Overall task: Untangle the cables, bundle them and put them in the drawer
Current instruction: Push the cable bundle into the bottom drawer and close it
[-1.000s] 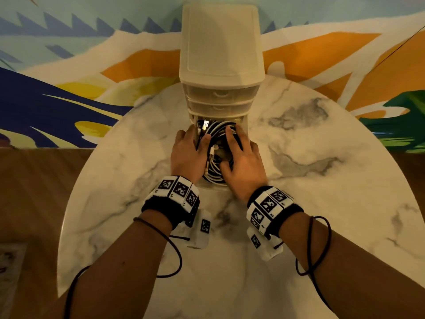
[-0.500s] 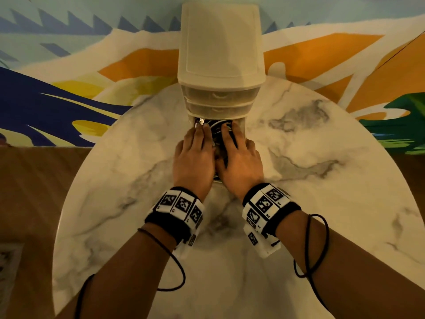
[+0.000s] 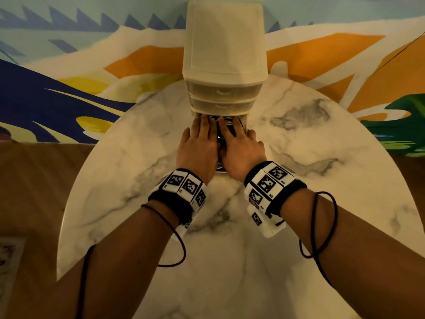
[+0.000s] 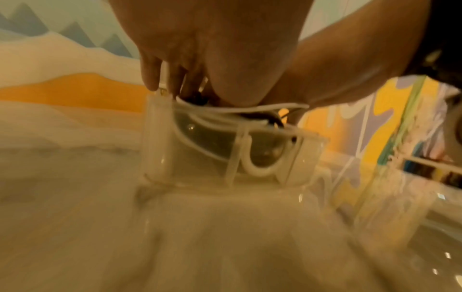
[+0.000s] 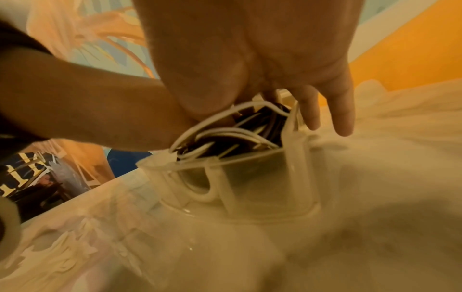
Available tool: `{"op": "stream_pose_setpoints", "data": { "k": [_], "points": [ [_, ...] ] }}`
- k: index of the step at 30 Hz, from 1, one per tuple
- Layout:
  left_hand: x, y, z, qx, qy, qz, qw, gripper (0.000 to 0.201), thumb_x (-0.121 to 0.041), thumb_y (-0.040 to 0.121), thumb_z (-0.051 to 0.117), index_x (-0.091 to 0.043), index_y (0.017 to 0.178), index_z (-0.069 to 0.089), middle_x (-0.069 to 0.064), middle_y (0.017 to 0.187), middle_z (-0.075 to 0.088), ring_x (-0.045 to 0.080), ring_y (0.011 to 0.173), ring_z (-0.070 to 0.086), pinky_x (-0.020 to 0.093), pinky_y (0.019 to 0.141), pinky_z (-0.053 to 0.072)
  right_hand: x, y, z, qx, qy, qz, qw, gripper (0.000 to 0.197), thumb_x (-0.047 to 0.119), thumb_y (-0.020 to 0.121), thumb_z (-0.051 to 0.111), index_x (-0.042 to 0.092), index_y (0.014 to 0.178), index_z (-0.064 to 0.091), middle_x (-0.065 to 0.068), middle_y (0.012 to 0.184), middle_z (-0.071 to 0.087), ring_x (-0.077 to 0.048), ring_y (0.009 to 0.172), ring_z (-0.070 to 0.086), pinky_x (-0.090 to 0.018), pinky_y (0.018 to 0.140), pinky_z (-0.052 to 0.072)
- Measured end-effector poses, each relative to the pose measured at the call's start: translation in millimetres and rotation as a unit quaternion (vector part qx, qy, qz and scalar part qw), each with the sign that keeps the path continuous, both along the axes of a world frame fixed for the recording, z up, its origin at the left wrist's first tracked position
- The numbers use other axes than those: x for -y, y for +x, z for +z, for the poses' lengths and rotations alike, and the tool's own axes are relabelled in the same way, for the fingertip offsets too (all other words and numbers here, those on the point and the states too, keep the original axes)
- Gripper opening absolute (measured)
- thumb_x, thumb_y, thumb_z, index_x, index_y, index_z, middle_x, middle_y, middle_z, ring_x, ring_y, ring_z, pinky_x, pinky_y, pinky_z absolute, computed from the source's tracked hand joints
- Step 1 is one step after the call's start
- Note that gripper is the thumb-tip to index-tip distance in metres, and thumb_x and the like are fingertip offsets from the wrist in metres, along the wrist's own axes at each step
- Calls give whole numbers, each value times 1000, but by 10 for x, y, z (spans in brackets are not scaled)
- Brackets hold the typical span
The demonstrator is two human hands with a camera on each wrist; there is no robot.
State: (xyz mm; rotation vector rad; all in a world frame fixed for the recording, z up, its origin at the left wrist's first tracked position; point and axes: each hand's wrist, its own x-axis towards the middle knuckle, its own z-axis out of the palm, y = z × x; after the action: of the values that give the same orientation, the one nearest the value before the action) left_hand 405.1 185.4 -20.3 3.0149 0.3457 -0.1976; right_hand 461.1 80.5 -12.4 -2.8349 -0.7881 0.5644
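While both hands lay flat on top of the cables (image 5: 232,136), the step in hand looked like pressing the bundle down into the open bottom drawer (image 5: 250,183) of the small plastic drawer unit (image 3: 224,42) on the marble table (image 3: 322,180). Left hand (image 3: 199,143) and right hand (image 3: 239,146) sat side by side, fingers stretched forward and fairly straight, palms down on the coil, nothing pinched as far as the views showed; the right hand's outer fingers (image 5: 342,116) hung past the drawer's side wall. To do it well, I'd judge: push evenly with both palms, tuck the white loop riding above the rim at the front, keep fingertips clear of the unit's frame before sliding the drawer in. A loop left proud would likely snag on the drawer above. Cables were thin, rubbery, round cords, white and black mixed, coiled in loose loops, springy looking. Drawer was translucent, milky, hard plastic with rounded corners and a curved moulded handle (image 4: 260,168) at the front; the unit was cream, smooth, boxy, with two shut drawers above. Table top was round, glossy, white with grey veins.
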Motion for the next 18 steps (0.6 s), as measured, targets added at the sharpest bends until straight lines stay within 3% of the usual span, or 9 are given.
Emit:
{"op": "stream_pose_setpoints", "data": {
  "k": [7, 10, 14, 18],
  "points": [
    [44, -69, -9, -5, -26, 9, 1000, 62, -30, 98, 35, -4, 148, 10, 17, 155, 16, 30, 143, 16, 44, 113, 26, 24, -23, 24, -17, 19, -4, 1000, 64, 39, 95, 38, 33, 151, 6, -2, 159, 6, -39, 135, 26, -53, 100, 38],
    [44, 3, 15, -16, -22, 19, 999, 66, -31, 96, 36, -4, 148, 6, 16, 156, 12, 29, 144, 11, 44, 114, 24, 183, -130, 128, -6, 41, -5, 999, 72, 43, 89, 44, 31, 151, 9, -2, 160, -1, -36, 144, 10, -56, 110, 25],
    [7, 48, -34, -9, -44, 32, 998, 61, -30, 99, 30, -4, 148, 5, 14, 157, 10, 27, 145, 7, 41, 115, 22, 429, -394, 157, -10, 28, 102, 994, 93, 54, 80, 53, 28, 152, -1, -2, 160, -13, -23, 147, -10, -48, 118, 9],
    [30, 58, -10, 18, -38, 40, 998, 58, -33, 100, 32, -3, 147, 17, 16, 153, 20, 30, 143, 16, 40, 110, 26, 390, -299, -30, 27, 57, 96, 993, 77, 52, 90, 50, 16, 151, 20, -7, 160, 10, -24, 148, 3, -44, 114, 28]
  ]
}}
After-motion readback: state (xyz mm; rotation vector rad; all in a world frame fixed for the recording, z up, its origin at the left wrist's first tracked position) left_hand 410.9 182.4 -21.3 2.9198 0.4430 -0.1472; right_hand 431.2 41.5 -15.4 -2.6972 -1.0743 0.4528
